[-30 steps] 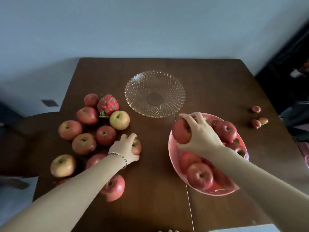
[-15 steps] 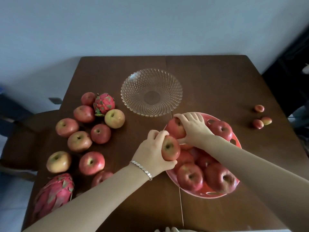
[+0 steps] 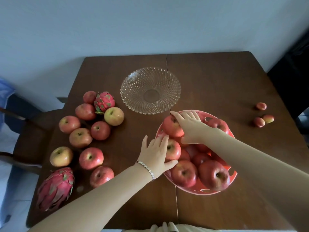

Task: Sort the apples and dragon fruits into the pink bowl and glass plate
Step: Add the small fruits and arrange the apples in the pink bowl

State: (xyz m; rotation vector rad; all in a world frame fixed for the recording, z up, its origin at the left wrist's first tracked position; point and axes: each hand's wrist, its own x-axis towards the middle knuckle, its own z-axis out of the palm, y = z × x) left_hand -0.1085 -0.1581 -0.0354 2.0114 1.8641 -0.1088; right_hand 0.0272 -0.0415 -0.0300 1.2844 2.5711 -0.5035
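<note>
The pink bowl [image 3: 233,176] stands right of centre and holds several red apples. My right hand [image 3: 190,127] grips a red apple [image 3: 172,127] at the bowl's far-left rim. My left hand [image 3: 154,153] rests on another apple [image 3: 173,150] at the bowl's left edge, with fingers spread over it and the thumb under it. The glass plate [image 3: 150,90] behind the bowl has nothing on it. Several loose apples [image 3: 91,158] lie on the left of the table. A small dragon fruit [image 3: 104,101] sits at their far end. A big dragon fruit [image 3: 55,188] lies at the near left corner.
Three small reddish fruits [image 3: 260,106] lie near the right edge of the brown wooden table [image 3: 217,77]. A dark chair [image 3: 28,129] stands off the left side. A pale wall runs behind the table.
My left hand has carried an apple from the left pile over to the bowl's left edge. My right hand has kept its apple at the bowl's far rim.
</note>
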